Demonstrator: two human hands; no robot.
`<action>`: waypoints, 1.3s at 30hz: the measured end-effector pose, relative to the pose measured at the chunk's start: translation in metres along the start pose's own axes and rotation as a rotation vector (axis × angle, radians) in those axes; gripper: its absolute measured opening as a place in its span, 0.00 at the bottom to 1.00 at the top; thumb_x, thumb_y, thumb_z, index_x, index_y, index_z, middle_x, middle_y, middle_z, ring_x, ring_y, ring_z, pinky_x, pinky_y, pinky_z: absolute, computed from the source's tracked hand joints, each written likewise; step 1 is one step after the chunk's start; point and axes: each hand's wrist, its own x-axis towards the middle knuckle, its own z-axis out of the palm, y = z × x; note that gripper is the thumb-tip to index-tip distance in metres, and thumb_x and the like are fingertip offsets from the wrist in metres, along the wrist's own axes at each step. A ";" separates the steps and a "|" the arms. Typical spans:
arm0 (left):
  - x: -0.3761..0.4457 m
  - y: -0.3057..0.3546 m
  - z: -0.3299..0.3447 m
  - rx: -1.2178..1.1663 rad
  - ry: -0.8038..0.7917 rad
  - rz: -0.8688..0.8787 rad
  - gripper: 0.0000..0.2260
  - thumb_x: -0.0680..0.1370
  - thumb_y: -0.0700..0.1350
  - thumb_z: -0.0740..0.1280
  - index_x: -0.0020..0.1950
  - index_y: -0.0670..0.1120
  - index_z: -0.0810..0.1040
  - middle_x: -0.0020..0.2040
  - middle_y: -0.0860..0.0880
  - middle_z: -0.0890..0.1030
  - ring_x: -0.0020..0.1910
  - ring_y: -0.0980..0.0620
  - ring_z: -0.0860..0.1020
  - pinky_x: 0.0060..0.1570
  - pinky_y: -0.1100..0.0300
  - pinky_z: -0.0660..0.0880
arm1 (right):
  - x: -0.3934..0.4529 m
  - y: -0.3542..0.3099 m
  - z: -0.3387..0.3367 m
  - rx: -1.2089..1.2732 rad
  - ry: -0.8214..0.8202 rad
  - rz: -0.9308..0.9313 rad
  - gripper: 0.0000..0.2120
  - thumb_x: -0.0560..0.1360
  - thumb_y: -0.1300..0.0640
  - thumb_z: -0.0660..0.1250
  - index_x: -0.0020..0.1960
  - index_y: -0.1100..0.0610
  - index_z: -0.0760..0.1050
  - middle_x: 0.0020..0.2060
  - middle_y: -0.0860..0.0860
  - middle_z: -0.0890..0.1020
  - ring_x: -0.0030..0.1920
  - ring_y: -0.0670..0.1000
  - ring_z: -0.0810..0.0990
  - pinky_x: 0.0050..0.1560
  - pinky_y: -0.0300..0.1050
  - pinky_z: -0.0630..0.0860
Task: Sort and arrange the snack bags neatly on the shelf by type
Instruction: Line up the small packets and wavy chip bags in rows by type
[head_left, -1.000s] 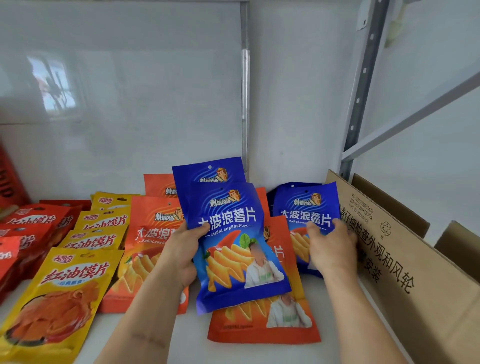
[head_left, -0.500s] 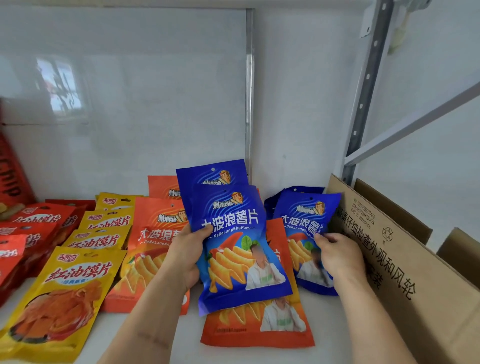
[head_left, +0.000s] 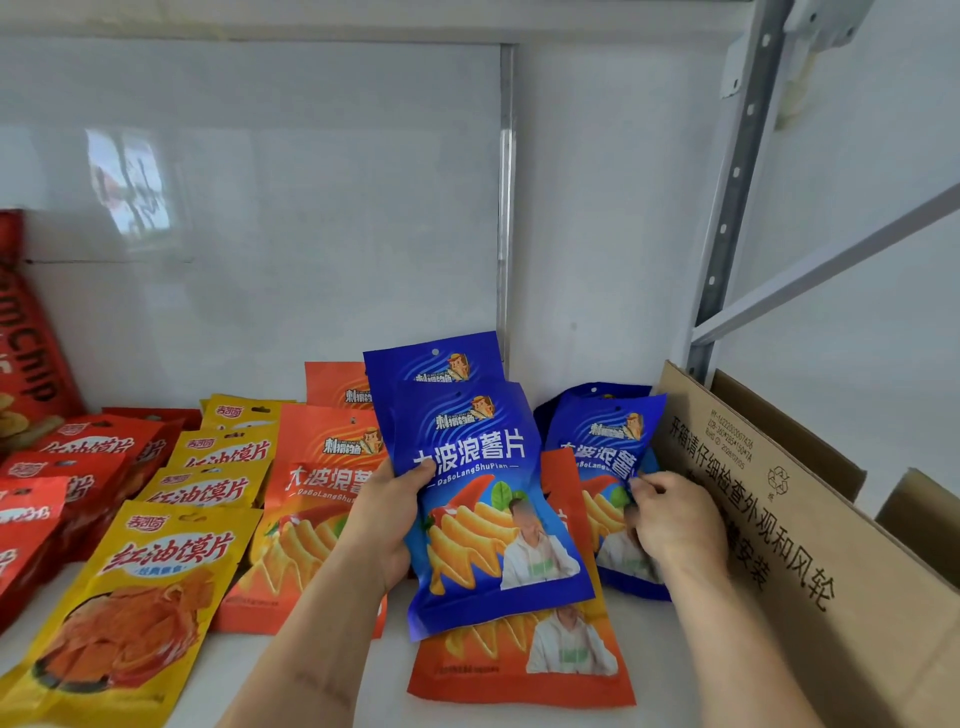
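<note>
My left hand (head_left: 387, 525) grips two stacked blue chip bags (head_left: 483, 499) by their left edge, above the white shelf (head_left: 363, 686). My right hand (head_left: 670, 525) pinches the right edge of another blue chip bag (head_left: 602, 457) standing near the cardboard box. An orange chip bag (head_left: 524, 670) lies flat under the held bags. More orange bags (head_left: 317, 483) lie to the left of my left hand. Yellow bags (head_left: 150, 587) form a row further left, and red bags (head_left: 62, 478) sit at the far left.
An open brown cardboard box (head_left: 810, 535) with printed text stands at the right, close to my right hand. A grey metal shelf upright (head_left: 737, 171) rises behind it. A tall red chip bag (head_left: 26, 348) leans at the far left. The white back wall (head_left: 291, 223) closes off the shelf.
My right hand has slid down and curled onto the right-hand blue bag's edge, tilting it toward me. My left hand keeps holding its blue bags in nearly the same place.
</note>
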 end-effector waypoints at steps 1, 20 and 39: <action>0.000 0.000 0.000 -0.001 0.001 0.002 0.08 0.82 0.44 0.66 0.60 0.46 0.76 0.49 0.43 0.87 0.46 0.42 0.86 0.45 0.47 0.82 | -0.002 -0.003 -0.002 -0.008 0.045 -0.010 0.11 0.80 0.48 0.62 0.55 0.52 0.79 0.54 0.56 0.77 0.53 0.58 0.77 0.41 0.44 0.73; -0.001 0.007 0.001 0.042 0.089 0.158 0.06 0.81 0.48 0.67 0.58 0.49 0.76 0.48 0.45 0.87 0.47 0.42 0.86 0.53 0.39 0.81 | -0.014 -0.064 -0.076 0.325 0.275 -0.338 0.12 0.80 0.49 0.62 0.55 0.56 0.64 0.57 0.57 0.79 0.58 0.54 0.79 0.42 0.45 0.75; -0.008 0.005 0.004 0.003 0.099 0.161 0.23 0.79 0.67 0.59 0.63 0.53 0.78 0.50 0.49 0.87 0.50 0.47 0.86 0.57 0.45 0.80 | -0.036 -0.060 0.001 -0.086 -0.337 -0.280 0.08 0.81 0.50 0.62 0.52 0.55 0.71 0.47 0.50 0.78 0.48 0.50 0.77 0.41 0.44 0.75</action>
